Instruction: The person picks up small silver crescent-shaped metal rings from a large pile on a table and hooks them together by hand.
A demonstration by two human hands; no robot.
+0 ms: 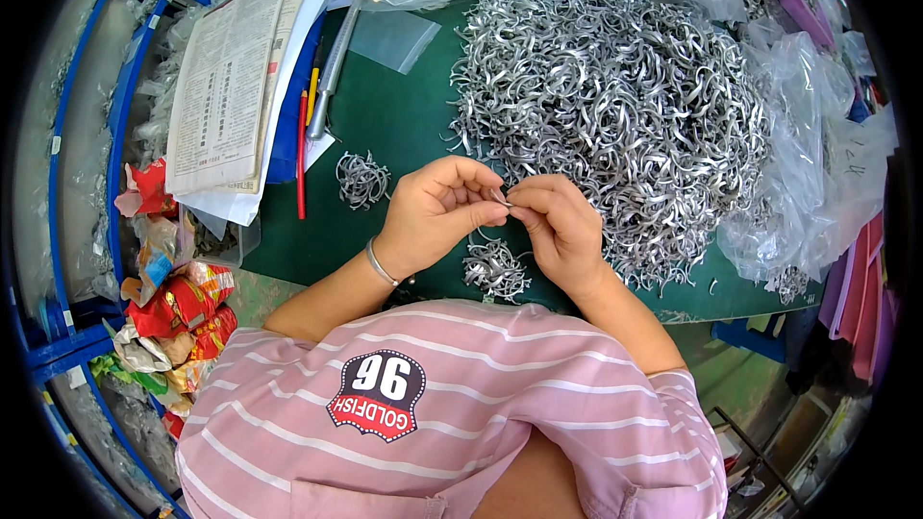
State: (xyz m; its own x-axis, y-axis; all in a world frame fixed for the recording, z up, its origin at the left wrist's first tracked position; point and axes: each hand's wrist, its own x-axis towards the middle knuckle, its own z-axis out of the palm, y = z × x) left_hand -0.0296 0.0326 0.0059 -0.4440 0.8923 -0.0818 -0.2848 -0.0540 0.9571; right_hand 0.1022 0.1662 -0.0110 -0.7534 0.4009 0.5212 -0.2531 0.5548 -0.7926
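Note:
My left hand (437, 207) and my right hand (560, 231) meet over the front of the green table (409, 106). Between their fingertips they pinch one small curved silver metal strip (499, 198), partly covered by the fingers. A great heap of similar curved metal strips (615, 115) spreads behind and to the right of my hands. Just below them, near the table's front edge, lies a small cluster of strips (495, 269). Another little cluster (362, 181) sits to the left of my left hand.
Newspapers (226, 86) lie at the left beside a red pencil (301, 163) and a grey-handled tool (325, 101). A flat clear bag (394, 40) rests behind. Plastic bags (808, 154) crowd the right side. Blue shelving (115, 125) and bright wrappers (187, 308) stand far left.

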